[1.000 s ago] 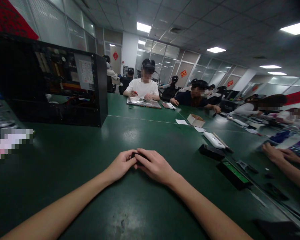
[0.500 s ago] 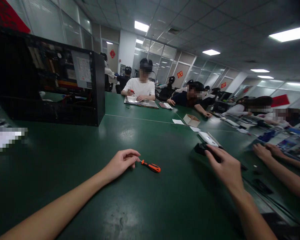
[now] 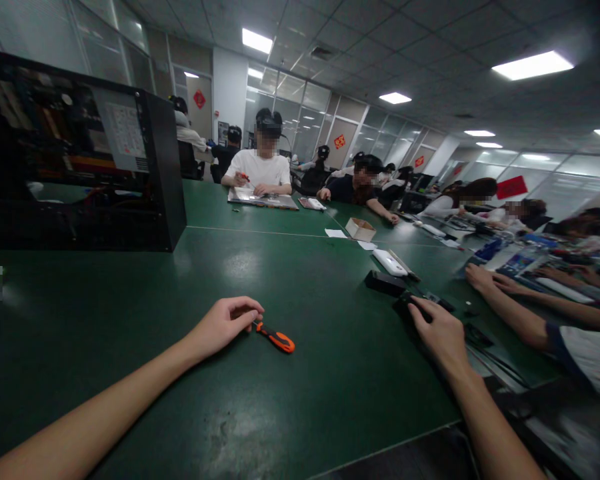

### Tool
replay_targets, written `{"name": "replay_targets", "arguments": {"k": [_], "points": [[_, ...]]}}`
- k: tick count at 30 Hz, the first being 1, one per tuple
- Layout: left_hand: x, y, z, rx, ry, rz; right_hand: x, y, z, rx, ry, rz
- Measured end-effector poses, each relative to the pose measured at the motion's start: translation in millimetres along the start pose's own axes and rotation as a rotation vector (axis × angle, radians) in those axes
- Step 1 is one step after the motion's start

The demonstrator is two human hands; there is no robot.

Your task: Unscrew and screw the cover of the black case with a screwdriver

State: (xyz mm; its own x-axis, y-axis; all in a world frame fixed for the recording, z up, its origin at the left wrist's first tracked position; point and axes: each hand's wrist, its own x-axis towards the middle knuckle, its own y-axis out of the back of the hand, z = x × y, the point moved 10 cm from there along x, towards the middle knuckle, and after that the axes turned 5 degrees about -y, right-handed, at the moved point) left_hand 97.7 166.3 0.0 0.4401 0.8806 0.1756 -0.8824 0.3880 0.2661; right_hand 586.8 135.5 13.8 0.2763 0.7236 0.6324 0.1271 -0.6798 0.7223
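The left hand (image 3: 223,324) pinches the tip of a small orange-and-black-handled screwdriver (image 3: 276,339) lying on the green tabletop (image 3: 300,280). Well to the right, the right hand (image 3: 436,331) grips a flat black rectangular device (image 3: 409,305).

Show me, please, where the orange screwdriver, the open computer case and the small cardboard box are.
orange screwdriver (image 3: 278,341): head view, on its orange handle.
open computer case (image 3: 166,167): head view, on its black end panel.
small cardboard box (image 3: 361,231): head view, on its side wall.

Orange-and-black screwdriver (image 3: 276,338) on a dark green table (image 3: 290,267).
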Motion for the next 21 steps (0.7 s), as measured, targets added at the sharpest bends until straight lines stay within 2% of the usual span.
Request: {"name": "replay_targets", "arguments": {"k": [10,21], "points": [[-0.8,-1.6,5.8,0.033,-0.010,-0.013,-7.3,-2.4,4.1,0.011,-0.015,-0.024],[-4.4,-1.8,6.9,0.071,-0.028,-0.019,-9.1,-17.2,12.9,-0.100,0.056,-0.206]]}}
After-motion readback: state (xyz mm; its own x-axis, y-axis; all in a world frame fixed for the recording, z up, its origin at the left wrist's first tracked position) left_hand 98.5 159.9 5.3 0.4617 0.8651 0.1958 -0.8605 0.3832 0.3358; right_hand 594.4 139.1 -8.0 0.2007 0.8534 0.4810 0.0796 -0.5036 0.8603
